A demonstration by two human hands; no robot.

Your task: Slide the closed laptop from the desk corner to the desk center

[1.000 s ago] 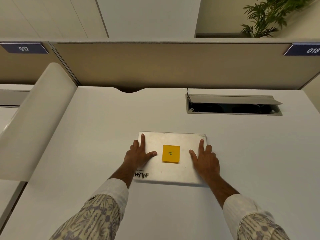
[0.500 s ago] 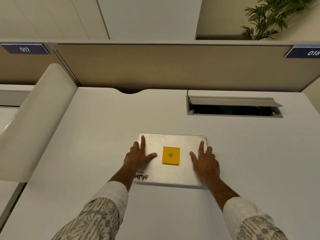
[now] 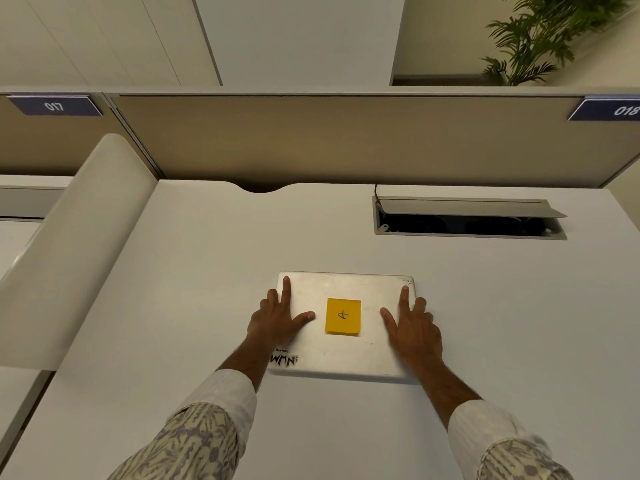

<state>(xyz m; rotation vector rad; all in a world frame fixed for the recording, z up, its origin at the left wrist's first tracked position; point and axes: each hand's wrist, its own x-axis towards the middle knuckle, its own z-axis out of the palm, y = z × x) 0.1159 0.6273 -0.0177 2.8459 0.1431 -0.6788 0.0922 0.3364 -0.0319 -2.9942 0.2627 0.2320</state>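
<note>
A closed silver laptop (image 3: 346,355) lies flat near the middle of the white desk (image 3: 502,341). An orange sticky note (image 3: 343,316) sits on its lid and a black sticker at its near left corner. My left hand (image 3: 277,323) rests on the lid's left side, index finger and thumb on top, the other fingers over the left edge. My right hand (image 3: 414,332) mirrors it on the right side, its outer fingers over the right edge.
An open cable hatch (image 3: 467,220) with a raised flap is set in the desk at the back right. A beige partition (image 3: 346,140) closes the back. A rounded white divider (image 3: 69,254) runs along the left. A plant (image 3: 547,32) stands beyond the partition.
The view has tilted slightly. The laptop and both hands keep the same place on the desk.
</note>
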